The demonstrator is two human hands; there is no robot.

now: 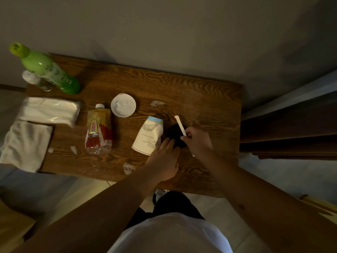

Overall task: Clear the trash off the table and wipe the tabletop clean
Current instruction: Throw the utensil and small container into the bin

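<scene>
On the wooden table (191, 92) lie a crushed paper cup (148, 135), a white plastic lid (123, 105) and a flattened plastic bottle with a red and yellow label (98, 128). A dark round object (175, 133) sits right of the cup. My right hand (197, 141) pinches a white flat stick (180, 125) over that dark object. My left hand (165, 157) rests with fingers spread between the cup and the dark object, touching both. Small crumpled paper scraps (128, 168) lie near the front edge.
A tall green bottle (47, 70) and a small clear bottle (36, 81) stand at the back left. A tissue pack (51, 110) and a white cloth (25, 145) lie at the left edge. Another scrap (157, 103) lies mid-table. A dark wooden frame (291, 132) adjoins the right side.
</scene>
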